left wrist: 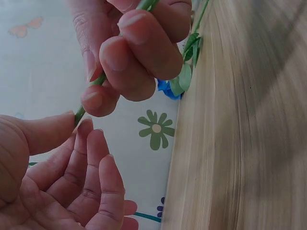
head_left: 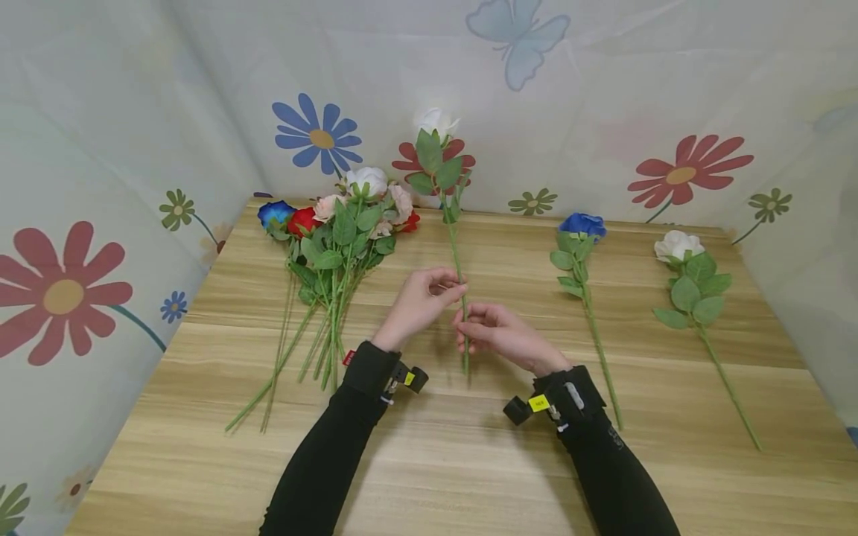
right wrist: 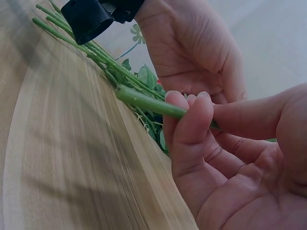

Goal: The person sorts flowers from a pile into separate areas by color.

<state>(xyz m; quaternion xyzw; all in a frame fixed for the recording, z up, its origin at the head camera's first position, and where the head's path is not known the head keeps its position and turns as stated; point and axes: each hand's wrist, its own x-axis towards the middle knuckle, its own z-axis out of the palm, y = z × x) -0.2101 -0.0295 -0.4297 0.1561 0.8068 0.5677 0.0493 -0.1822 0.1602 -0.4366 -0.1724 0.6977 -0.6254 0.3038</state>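
Both hands hold one white rose upright above the middle of the table, its bloom toward the back wall. My left hand pinches the green stem partway down between thumb and fingers. Just below it, my right hand pinches the stem near its lower end. In the right wrist view, the cut stem end sticks out past the right fingertips. The left wrist view shows the left fingertips and the curled right fingers close together along the stem.
Left of the hands lies a bunch of roses in white, pink, red and blue, stems toward the front. On the right lie a blue rose and another white rose, apart on the wooden table. A flower-printed cloth hangs behind.
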